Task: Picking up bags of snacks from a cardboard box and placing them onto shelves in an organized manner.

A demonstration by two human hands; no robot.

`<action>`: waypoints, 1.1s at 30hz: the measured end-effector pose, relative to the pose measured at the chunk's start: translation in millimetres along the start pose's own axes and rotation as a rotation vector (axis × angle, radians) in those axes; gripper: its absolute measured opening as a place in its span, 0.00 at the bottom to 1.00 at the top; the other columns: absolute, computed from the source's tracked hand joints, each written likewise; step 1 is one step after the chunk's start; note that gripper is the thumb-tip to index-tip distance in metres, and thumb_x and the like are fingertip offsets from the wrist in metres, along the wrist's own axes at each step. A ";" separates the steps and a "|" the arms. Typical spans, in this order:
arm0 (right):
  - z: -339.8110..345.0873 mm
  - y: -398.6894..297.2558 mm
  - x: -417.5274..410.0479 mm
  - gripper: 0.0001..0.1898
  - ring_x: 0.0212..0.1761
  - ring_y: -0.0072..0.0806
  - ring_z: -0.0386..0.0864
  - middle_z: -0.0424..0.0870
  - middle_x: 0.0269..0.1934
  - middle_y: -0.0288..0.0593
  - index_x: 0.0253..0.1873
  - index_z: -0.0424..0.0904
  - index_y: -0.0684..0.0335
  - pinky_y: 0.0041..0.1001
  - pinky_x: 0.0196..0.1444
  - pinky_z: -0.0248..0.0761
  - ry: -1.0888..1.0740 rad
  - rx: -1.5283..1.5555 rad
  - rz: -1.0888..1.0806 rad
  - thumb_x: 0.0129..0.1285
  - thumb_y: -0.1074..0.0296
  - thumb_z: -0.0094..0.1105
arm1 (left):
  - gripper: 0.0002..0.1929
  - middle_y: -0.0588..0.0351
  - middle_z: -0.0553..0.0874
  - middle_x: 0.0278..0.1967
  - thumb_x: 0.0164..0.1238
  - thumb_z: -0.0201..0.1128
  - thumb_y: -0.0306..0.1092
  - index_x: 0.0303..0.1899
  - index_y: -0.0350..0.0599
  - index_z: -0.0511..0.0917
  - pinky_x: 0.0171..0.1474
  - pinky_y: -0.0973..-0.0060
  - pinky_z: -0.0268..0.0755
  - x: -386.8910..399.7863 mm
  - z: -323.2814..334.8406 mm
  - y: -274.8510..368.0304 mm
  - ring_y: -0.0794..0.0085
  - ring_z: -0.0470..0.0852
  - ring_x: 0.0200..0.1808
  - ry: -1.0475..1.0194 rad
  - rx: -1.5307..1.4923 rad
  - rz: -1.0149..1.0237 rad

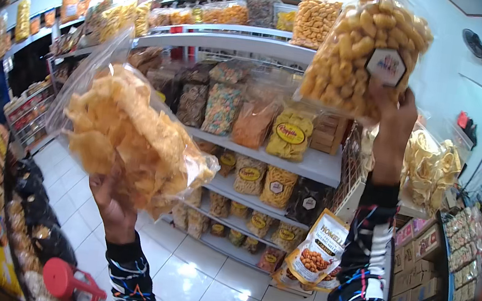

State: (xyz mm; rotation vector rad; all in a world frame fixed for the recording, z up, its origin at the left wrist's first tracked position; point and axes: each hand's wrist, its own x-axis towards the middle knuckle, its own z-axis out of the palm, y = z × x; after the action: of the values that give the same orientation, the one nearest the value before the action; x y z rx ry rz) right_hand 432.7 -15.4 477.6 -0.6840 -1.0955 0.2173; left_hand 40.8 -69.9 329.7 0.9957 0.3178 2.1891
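Note:
In my left hand [109,206] is a clear plastic bag of large, pale golden crackers [132,135], gripped at its lower side and tilted in front of the shelves. My right hand [392,109] is raised higher and holds a clear bag of puffed, curled yellow snacks [350,64] against the top shelf's right end. That bag carries a hexagonal white sticker [386,66]. The fingers of both hands are partly hidden by the bags. Behind them, a grey metal shelf unit [259,153] bears bagged snacks, among them a yellow bag with an oval label [290,134].
Caramel popcorn pouches [319,249] hang low at the shelf's right side. A red-lidded container [70,283] stands at lower left beside rows of packaged snacks [23,221]. Cardboard boxes [414,295] are stacked at right. White floor tiles [186,277] show below. A fan [474,44] is on the wall.

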 end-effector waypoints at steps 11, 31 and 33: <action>12.2 82.0 249.8 0.21 0.33 0.24 0.82 0.85 0.35 0.45 0.41 0.82 0.76 0.25 0.35 0.75 0.064 -0.918 -0.033 0.50 0.62 0.75 | 0.25 0.53 0.77 0.56 0.63 0.62 0.32 0.61 0.39 0.68 0.58 0.65 0.72 207.3 55.2 -110.8 0.66 0.78 0.55 -0.293 -0.107 -0.104; 48.7 99.8 276.9 0.38 0.48 0.42 0.81 0.81 0.51 0.51 0.56 0.77 0.65 0.37 0.47 0.76 -0.175 -1.524 0.429 0.46 0.43 0.74 | 0.21 0.53 0.80 0.50 0.60 0.64 0.31 0.55 0.38 0.71 0.49 0.72 0.78 371.5 179.5 -212.0 0.70 0.82 0.49 -0.703 -0.170 -0.175; 41.7 96.9 283.1 0.37 0.49 0.41 0.81 0.82 0.51 0.49 0.55 0.80 0.62 0.35 0.52 0.74 -0.193 -1.469 0.368 0.42 0.43 0.76 | 0.22 0.53 0.80 0.50 0.61 0.64 0.32 0.55 0.37 0.70 0.50 0.71 0.79 378.5 181.0 -214.0 0.69 0.82 0.49 -0.692 -0.119 -0.183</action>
State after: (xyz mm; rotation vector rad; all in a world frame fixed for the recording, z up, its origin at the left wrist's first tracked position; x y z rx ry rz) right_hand 542.5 213.8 641.0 -2.2118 -1.1995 -0.2809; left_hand 106.8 333.7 563.2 1.5068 -0.0460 1.5600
